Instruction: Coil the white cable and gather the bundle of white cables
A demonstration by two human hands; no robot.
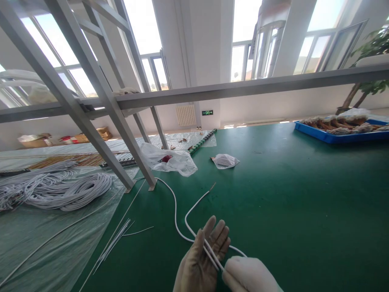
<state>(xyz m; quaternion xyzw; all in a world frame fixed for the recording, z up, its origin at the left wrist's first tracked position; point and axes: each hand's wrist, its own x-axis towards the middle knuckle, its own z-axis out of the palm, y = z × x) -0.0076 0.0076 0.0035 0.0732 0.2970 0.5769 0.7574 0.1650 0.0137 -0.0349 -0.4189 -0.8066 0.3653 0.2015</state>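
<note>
Both of my hands wear pale gloves and are low in the middle of the head view, over a green table (288, 202). My left hand (197, 261) is palm up with its fingers stretched out, and two strands of white cable (186, 219) lie across the palm. My right hand (251, 273) is closed around the cable just beside the left palm; its fingertips are partly hidden. One cable end, bent and with a thin stripped tip, points up and away. Another stretch curves back toward the metal frame's foot, and a piece shows behind my hands to the right.
A grey metal frame (105, 95) stands on the table at left. Coiled cables (73, 192) lie on plastic sheeting (54, 231), near several thin loose wires (114, 241). Plastic bags (174, 162), a small packet (225, 161) and a blue tray (337, 138) of brown bundles are farther back.
</note>
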